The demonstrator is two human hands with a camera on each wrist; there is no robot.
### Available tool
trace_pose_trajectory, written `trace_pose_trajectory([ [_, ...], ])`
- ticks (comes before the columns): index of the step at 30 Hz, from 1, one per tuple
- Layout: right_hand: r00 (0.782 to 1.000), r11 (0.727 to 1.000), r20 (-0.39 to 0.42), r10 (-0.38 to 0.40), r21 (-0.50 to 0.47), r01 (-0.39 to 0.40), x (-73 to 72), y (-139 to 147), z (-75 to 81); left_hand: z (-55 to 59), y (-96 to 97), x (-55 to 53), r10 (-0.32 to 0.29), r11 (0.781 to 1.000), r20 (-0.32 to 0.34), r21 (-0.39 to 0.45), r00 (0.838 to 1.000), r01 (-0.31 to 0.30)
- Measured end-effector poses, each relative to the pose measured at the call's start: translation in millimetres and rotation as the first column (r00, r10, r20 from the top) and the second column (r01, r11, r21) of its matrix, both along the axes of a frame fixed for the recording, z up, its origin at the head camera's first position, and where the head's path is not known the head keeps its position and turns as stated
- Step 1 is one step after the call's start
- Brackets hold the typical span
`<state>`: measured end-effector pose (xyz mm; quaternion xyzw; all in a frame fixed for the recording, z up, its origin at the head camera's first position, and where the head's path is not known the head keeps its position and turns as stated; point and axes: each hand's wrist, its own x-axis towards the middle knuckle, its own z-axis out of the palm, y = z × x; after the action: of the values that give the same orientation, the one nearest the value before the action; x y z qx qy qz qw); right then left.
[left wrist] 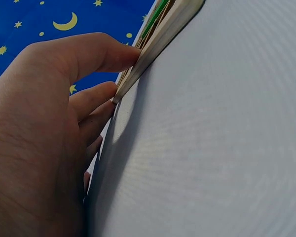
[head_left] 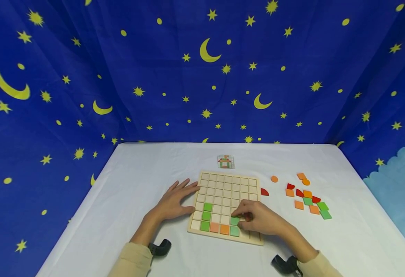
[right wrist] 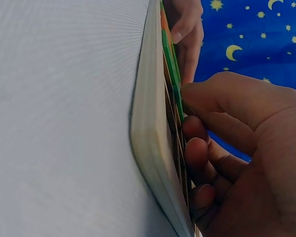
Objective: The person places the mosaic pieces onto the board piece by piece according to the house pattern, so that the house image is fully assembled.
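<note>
A wooden grid board (head_left: 219, 188) lies slightly turned on the table. My left hand (head_left: 173, 202) lies at its left edge with fingers spread and fairly straight; the thumb (left wrist: 121, 57) touches the rim in the left wrist view. Over the lower right cells, my right hand (head_left: 263, 218) pinches a green square tile (head_left: 234, 221) with thumb and fingertips. Below it sits another green tile (head_left: 234, 231), beside an orange tile (head_left: 224, 229) and a paler orange one (head_left: 214, 227). Green tiles (head_left: 206, 216) fill a short column at left. My right hand hides some cells.
Behind the board lies a small pattern card (head_left: 226, 162). Loose orange, red and green tiles (head_left: 307, 201) are scattered on the right, with a red quarter-round piece (head_left: 264, 192) close by the board and an orange disc (head_left: 274, 179) behind it. Blue starry cloth (head_left: 175, 69) surrounds the white table.
</note>
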<state>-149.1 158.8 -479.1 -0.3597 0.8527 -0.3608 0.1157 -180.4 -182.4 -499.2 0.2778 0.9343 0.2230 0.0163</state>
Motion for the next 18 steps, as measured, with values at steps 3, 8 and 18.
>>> trace_pose_trajectory([
  [3, 1.000, 1.000, -0.003, 0.002, -0.001, -0.002, 1.0, 0, 0.7, -0.6, 0.8, -0.4, 0.000, 1.000, -0.001, -0.002, 1.000, 0.000],
  [8, 1.000, 1.000, -0.007, -0.001, -0.024, 0.001, 1.6, 2, 0.4, -1.3, 1.9, -0.9, 0.000, 1.000, -0.003, -0.003, 1.000, 0.000],
  [18, 0.998, 0.992, 0.033, -0.057, -0.107, 0.060, 0.9, 11, -1.0, -1.9, 1.5, -1.3, -0.010, 1.000, -0.001, 0.003, 1.000, 0.010],
])
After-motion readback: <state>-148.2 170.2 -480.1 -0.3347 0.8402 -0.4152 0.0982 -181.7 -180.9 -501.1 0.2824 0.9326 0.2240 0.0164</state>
